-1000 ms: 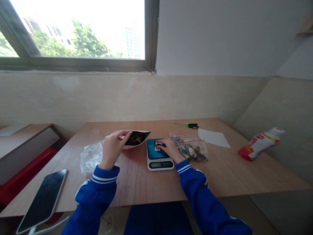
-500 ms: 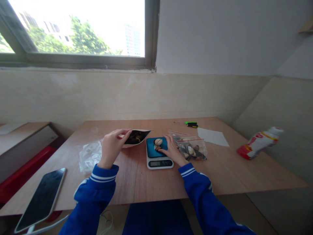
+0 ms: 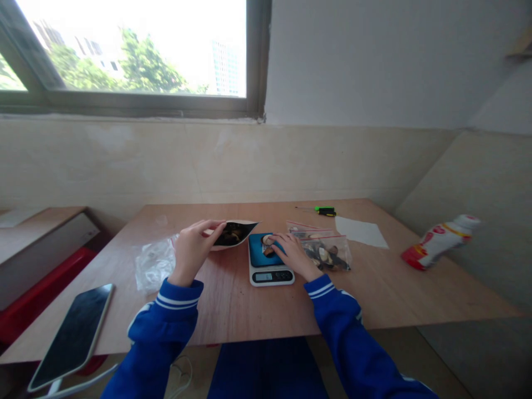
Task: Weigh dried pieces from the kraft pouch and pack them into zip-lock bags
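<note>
My left hand [image 3: 195, 247] pinches the near left edge of an open pouch [image 3: 233, 234], whose dark inside shows some brownish pieces. The pouch stands just left of a white kitchen scale [image 3: 251, 271] with a blue top. On the scale lie pale and brown pieces that look like dried mushrooms [image 3: 266, 241]. My right hand [image 3: 293, 253] reaches over the scale from the right, its thumb and fingers closed on a pale mushroom and partly hiding it. Right of that hand are zip bags [image 3: 328, 253] filled with similar dark and pale pieces.
A crumpled clear plastic bag [image 3: 154, 265] lies left of my left hand. At the table's left edge rests a phone [image 3: 72, 335] with a cable. A screwdriver [image 3: 325, 210] and white paper [image 3: 361, 231] lie behind the zip bags. A red-and-white bottle [image 3: 440, 242] stands far right.
My right hand's fingers have come down over the pale mushroom on the scale and now cover more of it. The scale's display looks brighter. My left hand holds the pouch nearly as before.
</note>
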The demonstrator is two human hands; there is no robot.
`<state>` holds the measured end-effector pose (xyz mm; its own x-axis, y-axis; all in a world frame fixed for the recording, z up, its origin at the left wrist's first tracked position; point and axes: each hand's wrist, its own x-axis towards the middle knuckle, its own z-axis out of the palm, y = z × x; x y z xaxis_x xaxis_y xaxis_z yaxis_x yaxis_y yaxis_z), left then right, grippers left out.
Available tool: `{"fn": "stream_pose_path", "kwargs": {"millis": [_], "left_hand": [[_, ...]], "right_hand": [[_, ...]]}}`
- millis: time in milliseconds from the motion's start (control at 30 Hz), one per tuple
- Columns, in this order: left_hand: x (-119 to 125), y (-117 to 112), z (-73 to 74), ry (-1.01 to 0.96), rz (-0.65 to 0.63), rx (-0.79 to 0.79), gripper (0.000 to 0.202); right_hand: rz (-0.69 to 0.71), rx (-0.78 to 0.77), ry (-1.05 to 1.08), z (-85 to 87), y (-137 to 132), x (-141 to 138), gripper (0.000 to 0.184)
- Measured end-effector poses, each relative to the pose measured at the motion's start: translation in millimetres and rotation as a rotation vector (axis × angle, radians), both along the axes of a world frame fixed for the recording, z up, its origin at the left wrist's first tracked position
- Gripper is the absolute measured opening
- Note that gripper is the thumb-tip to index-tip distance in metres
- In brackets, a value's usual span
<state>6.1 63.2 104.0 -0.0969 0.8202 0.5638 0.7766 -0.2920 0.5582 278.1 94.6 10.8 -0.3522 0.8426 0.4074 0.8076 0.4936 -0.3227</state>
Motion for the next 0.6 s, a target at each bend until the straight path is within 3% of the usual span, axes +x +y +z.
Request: {"fn": "stream_pose_path", "kwargs": {"millis": [100,167,267,333,400,500,600], "left_hand": [[0.7,-1.1,-0.8,-0.004,0.010,-0.011,0.028],[2.3,-1.9,-1.1,-0.001,0.014,-0.014,0.028],[6.7,-3.2,-1.0,0.013,0.005,-0.009,0.028],[10.1,-4.2,-0.9,0.026,-0.009,-0.010,0.028],[13.3,-5.7,-1.3,0.039,-0.020,-0.013,0.028],[17.2,-8.6,-2.8,0.058,-0.016,-0.012,0.027],[21.0,-12.2,-5.3,0.080,0.013,-0.005,0.026]], "right_hand": [[0.038,0.058,0.174,18.6,-7.6,-3.7,0.026],[0.113,0.080,0.392,41.4,-19.3,-8.9,0.022],[0.354,-0.093,0.610,83.0,-39.1,-22.3,0.026],[0.527,-0.209,0.536,105.4,-45.7,-34.8,0.030],[0.600,-0.226,0.387,117.3,-42.7,-49.0,0.037],[0.583,-0.197,0.095,115.8,-22.9,-70.6,0.046],[0.481,-0.226,-0.202,101.7,2.8,-92.9,0.034]]}}
